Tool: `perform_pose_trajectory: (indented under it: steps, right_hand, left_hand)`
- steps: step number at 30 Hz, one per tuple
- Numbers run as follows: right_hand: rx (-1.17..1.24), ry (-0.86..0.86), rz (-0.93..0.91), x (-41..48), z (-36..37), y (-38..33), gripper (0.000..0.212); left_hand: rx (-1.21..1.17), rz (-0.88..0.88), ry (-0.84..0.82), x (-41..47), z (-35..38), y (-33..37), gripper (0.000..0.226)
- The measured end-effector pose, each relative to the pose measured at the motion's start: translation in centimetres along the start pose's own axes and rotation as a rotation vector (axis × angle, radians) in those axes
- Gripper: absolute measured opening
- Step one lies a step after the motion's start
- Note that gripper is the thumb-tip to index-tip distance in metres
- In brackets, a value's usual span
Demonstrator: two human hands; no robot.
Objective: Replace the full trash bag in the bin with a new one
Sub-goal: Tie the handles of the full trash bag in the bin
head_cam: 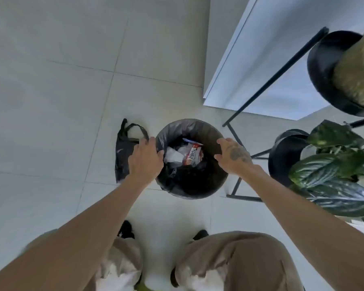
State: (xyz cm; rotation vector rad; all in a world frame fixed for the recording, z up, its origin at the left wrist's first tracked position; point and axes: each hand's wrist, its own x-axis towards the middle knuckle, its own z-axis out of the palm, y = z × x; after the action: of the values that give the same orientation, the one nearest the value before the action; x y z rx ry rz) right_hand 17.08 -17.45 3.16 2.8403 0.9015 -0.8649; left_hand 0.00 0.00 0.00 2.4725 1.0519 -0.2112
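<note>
A round bin (pixel 198 192) stands on the tiled floor, lined with a black trash bag (pixel 189 128) folded over its rim. Inside lie white wrappers and a red-and-white packet (pixel 192 154). My left hand (pixel 145 158) rests on the left rim, thumb inside, fingers over the bag's edge. My right hand (pixel 232 154) lies on the right rim in the same way. Whether either hand has pinched the plastic is unclear. A second black bag with handles (pixel 124 152) lies flat on the floor just left of the bin, partly under my left hand.
A black metal plant stand (pixel 246 196) with dark pots (pixel 282 156) and leafy plants (pixel 328 171) stands close to the bin's right. A white wall corner (pixel 250 59) rises behind. Open tiled floor (pixel 51 101) spreads to the left. My shoes and trouser legs are below.
</note>
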Motion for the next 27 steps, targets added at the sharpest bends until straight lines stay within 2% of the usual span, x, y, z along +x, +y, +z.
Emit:
perform_pose_trajectory:
  steps: [3,7,9,12,16,20,27]
  right_hand:
    - [-0.042,0.133,-0.028,3.8,2.0,0.4,0.052]
    - [-0.099,0.209,-0.060,7.9,3.7,0.1,0.063]
    - [-0.117,0.242,-0.064,9.1,4.3,0.1,0.061]
    - [-0.197,0.273,-0.075,10.0,5.0,0.1,0.048]
    - [-0.283,0.338,-0.024,8.6,5.9,0.7,0.034]
    - [-0.277,0.319,0.077,5.1,8.0,1.4,0.027]
    - [-0.015,0.265,0.185,-0.3,11.8,2.6,0.034]
  left_hand:
    - [-0.020,0.008,0.077,2.2,3.2,-1.0,0.058]
    - [-0.075,0.044,0.122,5.0,6.6,-2.1,0.060]
    - [-0.101,0.075,0.145,5.9,8.0,-2.5,0.060]
    - [-0.173,0.060,0.152,6.5,9.4,-2.9,0.065]
    - [-0.130,0.115,0.122,6.7,9.6,-3.7,0.072]
    - [-0.108,0.105,0.103,5.1,8.8,-5.1,0.061]
    - [-0.484,-0.055,-0.020,0.3,9.7,-7.2,0.060]
